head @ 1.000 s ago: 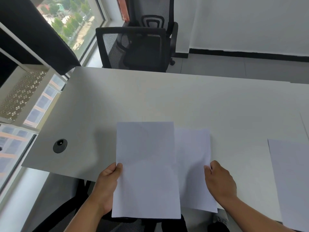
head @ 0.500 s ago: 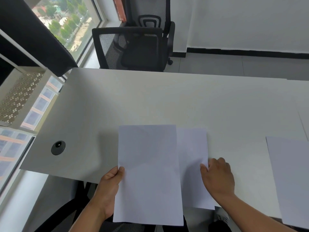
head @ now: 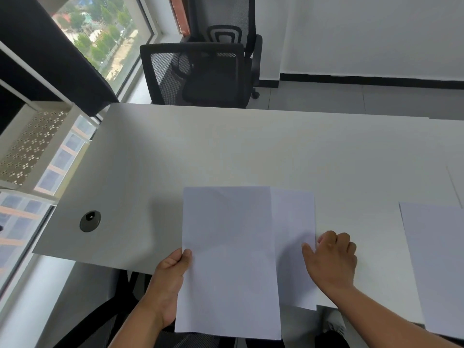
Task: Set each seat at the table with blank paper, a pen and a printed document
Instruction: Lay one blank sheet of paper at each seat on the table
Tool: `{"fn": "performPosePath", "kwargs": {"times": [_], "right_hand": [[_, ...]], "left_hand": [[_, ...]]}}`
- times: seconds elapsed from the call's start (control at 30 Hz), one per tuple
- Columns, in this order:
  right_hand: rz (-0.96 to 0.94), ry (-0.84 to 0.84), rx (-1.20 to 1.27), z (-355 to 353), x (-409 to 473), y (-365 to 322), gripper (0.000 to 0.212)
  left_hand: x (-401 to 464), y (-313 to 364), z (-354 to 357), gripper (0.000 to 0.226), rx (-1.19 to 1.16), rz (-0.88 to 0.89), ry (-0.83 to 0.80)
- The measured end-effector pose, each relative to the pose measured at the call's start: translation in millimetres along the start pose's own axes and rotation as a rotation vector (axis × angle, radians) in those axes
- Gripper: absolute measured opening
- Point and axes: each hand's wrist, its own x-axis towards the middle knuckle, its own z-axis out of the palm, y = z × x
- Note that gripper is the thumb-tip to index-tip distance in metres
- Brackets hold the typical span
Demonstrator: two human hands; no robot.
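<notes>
The left hand pinches the left edge of a blank sheet, thumb on top and fingers hidden beneath, holding it over the near edge of the white counter so that its near part hangs past the edge. Just to the right, a second sheet lies flat on the counter, partly covered by the held one along its left side; its near end also overhangs the edge. The right hand rests on this second sheet's right edge, thumb stretched out onto the paper and the other fingers loosely curled on the counter beside it, gripping nothing.

At the far right, well apart from the pair, a third sheet lies on the counter, cut off by the frame. All three sheets look blank from here. A round grey cable grommet sits in the counter near its left near corner.

Beyond the far edge of the counter stand two black mesh office chairs, one behind the other. A large window runs along the left side.
</notes>
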Motion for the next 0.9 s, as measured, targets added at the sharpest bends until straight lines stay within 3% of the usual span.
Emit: {"fn": "performPosePath", "kwargs": {"times": [0.13, 0.23, 0.33, 0.47, 0.63, 0.73, 0.9], "right_hand": [[0.021, -0.022, 0.133, -8.0, -2.8, -6.6, 0.036], [-0.053, -0.105, 0.438, -22.0, -9.6, -18.1, 0.024], [0.009, -0.326, 0.739, -51.5, -26.3, -35.3, 0.041], [-0.006, -0.442, 0.923, -85.1, -45.1, -37.7, 0.046], [0.037, -0.346, 0.956, -117.3, -48.2, -17.6, 0.026], [0.097, -0.24, 1.016, -149.0, -45.9, 3.2, 0.027], [0.189, -0.093, 1.177, -207.8, -51.8, 55.3, 0.012]], "left_hand": [[-6.8, 3.6, 2.7, 0.027, 0.028, 0.016, 0.007], [-10.3, 5.6, 7.3, 0.028, 0.027, 0.016, -0.007], [-15.9, 9.7, 20.6, 0.028, 0.044, 0.029, -0.03], [-26.4, 13.0, 51.6, 0.027, 0.095, 0.077, -0.086], [-40.5, 23.0, 100.8, 0.028, 0.154, 0.136, -0.174], [-55.0, 30.4, 137.1, 0.029, 0.233, 0.219, -0.235], [-103.4, 41.7, 211.5, 0.032, 0.374, 0.351, -0.372]]}}
